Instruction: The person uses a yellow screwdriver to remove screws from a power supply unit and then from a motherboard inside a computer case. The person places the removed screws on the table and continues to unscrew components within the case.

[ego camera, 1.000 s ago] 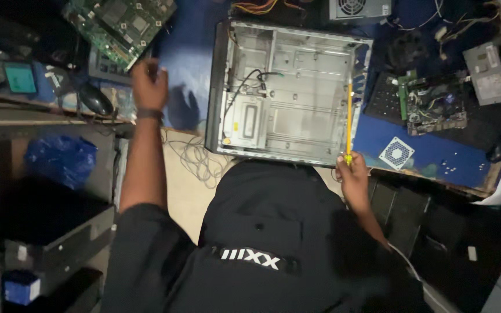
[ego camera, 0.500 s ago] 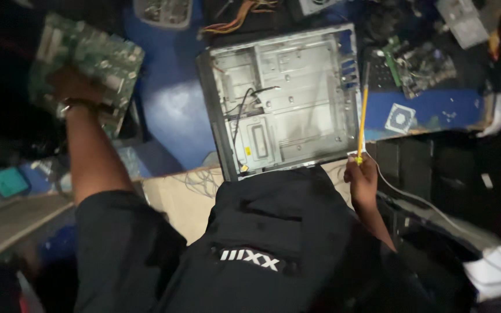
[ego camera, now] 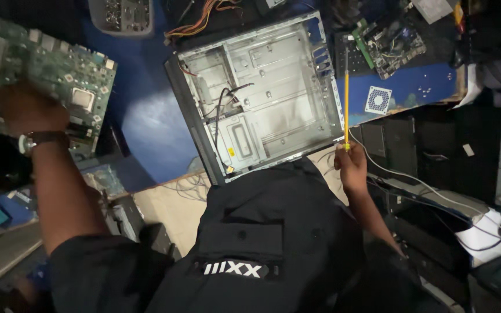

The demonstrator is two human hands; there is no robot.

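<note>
Green motherboard (ego camera: 42, 64) is hanging out at far left, left hand (ego camera: 27, 107) clamped on its edge. Right hand (ego camera: 352, 165) is gripping a yellow screwdriver (ego camera: 346, 98) beside the empty computer case (ego camera: 262, 93) on the blue worktop (ego camera: 146, 116).

The left hand (ego camera: 27, 110) now grips the green motherboard (ego camera: 47, 75) and holds it lifted out to the left, well apart from the open computer case (ego camera: 262, 93); a second ago it was only reaching for the board, which lay on the blue mat (ego camera: 146, 116).
</note>
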